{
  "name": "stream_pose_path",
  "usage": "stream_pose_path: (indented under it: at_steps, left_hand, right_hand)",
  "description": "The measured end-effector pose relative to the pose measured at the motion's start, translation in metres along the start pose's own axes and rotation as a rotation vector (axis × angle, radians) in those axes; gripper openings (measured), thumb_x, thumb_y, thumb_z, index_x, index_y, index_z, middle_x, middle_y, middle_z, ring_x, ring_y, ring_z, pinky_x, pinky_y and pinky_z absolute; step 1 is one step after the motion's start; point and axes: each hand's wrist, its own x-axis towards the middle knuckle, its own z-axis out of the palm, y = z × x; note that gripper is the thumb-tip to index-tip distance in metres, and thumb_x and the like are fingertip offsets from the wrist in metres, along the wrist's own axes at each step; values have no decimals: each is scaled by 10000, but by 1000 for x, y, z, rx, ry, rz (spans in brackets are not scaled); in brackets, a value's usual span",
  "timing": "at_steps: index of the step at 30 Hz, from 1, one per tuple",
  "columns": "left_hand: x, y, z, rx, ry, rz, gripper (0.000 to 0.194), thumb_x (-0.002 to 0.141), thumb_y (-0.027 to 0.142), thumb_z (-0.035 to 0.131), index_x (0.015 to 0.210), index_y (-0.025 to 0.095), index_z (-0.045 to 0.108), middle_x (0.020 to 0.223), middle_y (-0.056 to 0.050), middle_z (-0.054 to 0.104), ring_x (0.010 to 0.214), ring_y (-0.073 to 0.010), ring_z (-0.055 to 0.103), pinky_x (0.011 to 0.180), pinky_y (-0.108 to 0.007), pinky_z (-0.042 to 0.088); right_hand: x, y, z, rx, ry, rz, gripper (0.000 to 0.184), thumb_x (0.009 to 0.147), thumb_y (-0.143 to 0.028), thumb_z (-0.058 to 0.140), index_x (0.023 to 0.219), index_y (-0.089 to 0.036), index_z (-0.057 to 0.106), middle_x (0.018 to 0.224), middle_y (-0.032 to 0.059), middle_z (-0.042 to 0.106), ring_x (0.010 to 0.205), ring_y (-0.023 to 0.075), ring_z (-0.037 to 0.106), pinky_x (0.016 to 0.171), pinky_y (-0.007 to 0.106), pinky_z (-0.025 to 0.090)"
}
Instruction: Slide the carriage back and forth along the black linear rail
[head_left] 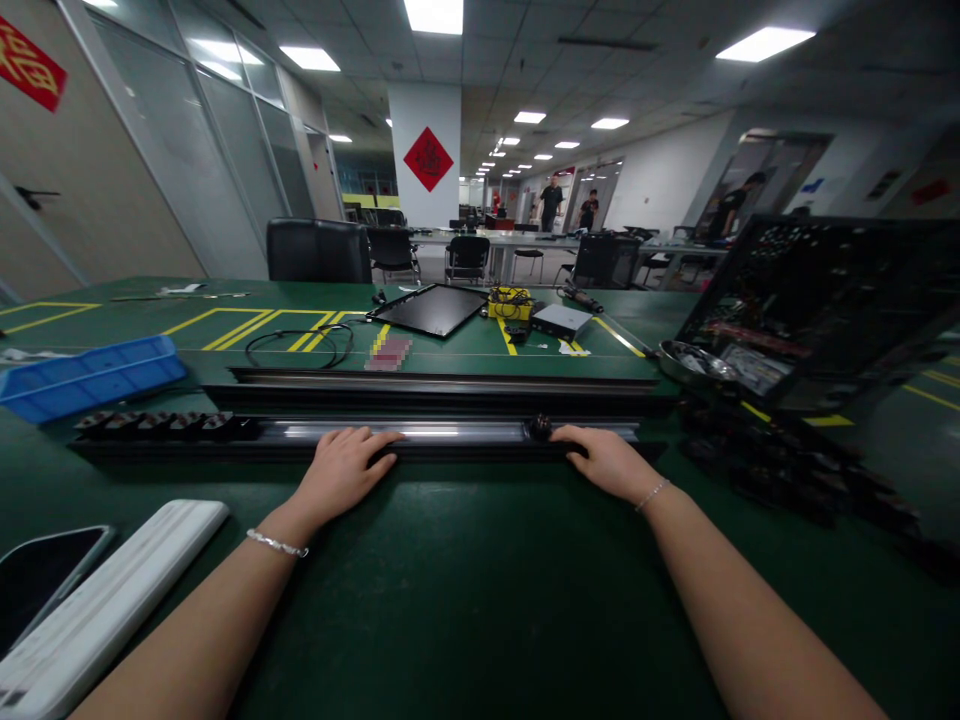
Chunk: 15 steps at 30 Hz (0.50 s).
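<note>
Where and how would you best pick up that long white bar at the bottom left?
Probably from above, near the far end of the white bar, with thumb and fingers across its width on the two long edges: it is long and narrow, and the dark-screened device lies beside its nearer part.

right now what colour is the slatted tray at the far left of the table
Blue tray, clearest in the head view.

two hands (345, 468), two bracelets (277, 543), two long black rails (465, 452), one blue tray (94, 378), three people (551, 203)
</note>
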Motion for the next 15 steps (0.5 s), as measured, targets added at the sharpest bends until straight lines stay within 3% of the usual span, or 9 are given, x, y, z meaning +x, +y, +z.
stream_pose_path:
  at_steps: [15]
  left_hand:
    - [0, -1, 0, -3, -23, -1, 405, 879, 454, 353, 1230, 337, 518, 949, -33, 617, 954, -217, 547, 871, -382, 337]
  right_hand:
    - [-1, -2, -1, 22, 1, 6, 372, 753, -121, 500, 1083, -265, 592, 1119, 2, 648, 1039, 196, 590, 951, 365, 423]
